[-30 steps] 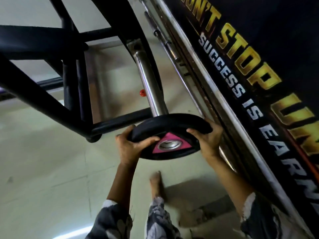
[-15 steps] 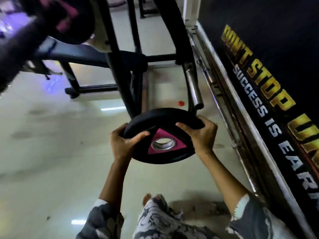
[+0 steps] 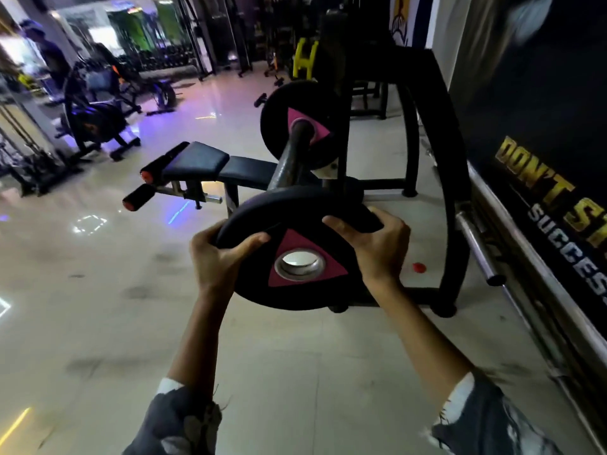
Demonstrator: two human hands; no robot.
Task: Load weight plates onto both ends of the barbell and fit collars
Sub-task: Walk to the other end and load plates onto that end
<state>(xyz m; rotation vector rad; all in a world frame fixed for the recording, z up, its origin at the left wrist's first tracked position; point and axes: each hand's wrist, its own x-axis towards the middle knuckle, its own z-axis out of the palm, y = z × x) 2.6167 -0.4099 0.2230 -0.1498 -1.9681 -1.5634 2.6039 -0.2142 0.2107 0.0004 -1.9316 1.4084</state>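
I hold a black weight plate (image 3: 262, 290) with a pink triangle and a steel-lined hole, tilted flat in front of me. My left hand (image 3: 220, 257) grips its left rim and my right hand (image 3: 374, 247) grips its right rim. Just beyond the plate, the dark barbell sleeve (image 3: 290, 159) points toward me, its near end hidden behind the plate's far rim. A second black plate (image 3: 279, 126) with a pink triangle sits further along that sleeve. No collar is visible.
The black bench rack frame (image 3: 450, 192) curves down at right, with a steel storage peg (image 3: 479, 251) sticking out. A padded bench (image 3: 203, 162) lies left of the barbell. A small red object (image 3: 418, 267) is on the tiled floor. A banner wall (image 3: 542, 178) runs along the right.
My view has swung up from the floor and storage peg to the barbell end. Both hands have carried the plate away from the peg and up to the sleeve.
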